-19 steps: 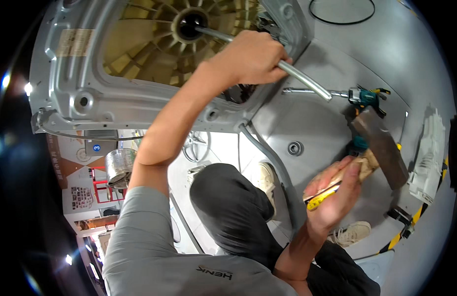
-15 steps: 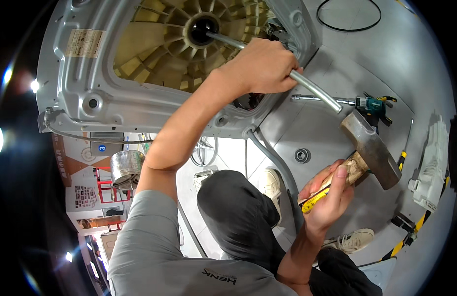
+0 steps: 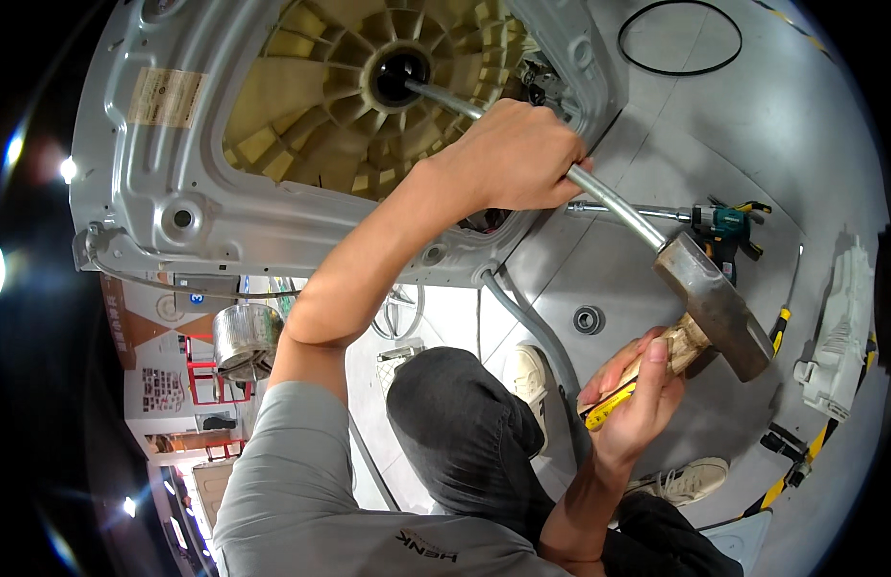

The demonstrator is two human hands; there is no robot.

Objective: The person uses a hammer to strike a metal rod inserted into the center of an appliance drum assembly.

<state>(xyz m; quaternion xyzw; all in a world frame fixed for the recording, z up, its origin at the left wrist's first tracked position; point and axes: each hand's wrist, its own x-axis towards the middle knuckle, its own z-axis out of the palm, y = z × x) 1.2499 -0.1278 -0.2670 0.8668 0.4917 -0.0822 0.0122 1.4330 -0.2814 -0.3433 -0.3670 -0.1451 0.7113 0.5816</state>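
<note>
My left hand [image 3: 527,159] is closed around a metal rod [image 3: 614,204], whose far end sits inside the dark round hub [image 3: 402,79] of a yellowish ribbed plastic tub [image 3: 321,125]. The tub shows through the opening of a grey metal cabinet [image 3: 282,226]. In my right hand [image 3: 638,399] is a hammer [image 3: 715,308], gripped by its wooden handle close below the heavy steel head. One face of the head meets the rod's near end; whether they touch or a sliver of space remains is hard to see. Something yellow and black shows along the handle under my fingers.
On the floor lie a ball bearing [image 3: 588,319], a green cordless power tool [image 3: 726,226] with a long socket extension, a screwdriver [image 3: 780,332], a black belt [image 3: 681,38] and a white plastic part [image 3: 840,332]. A grey hose [image 3: 534,317] hangs from the cabinet beside my knee.
The hammer head has come up against the rod's near end, where a small gap showed before. Cabinet, rod and left hand appear slightly lower in view; both grips are unchanged.
</note>
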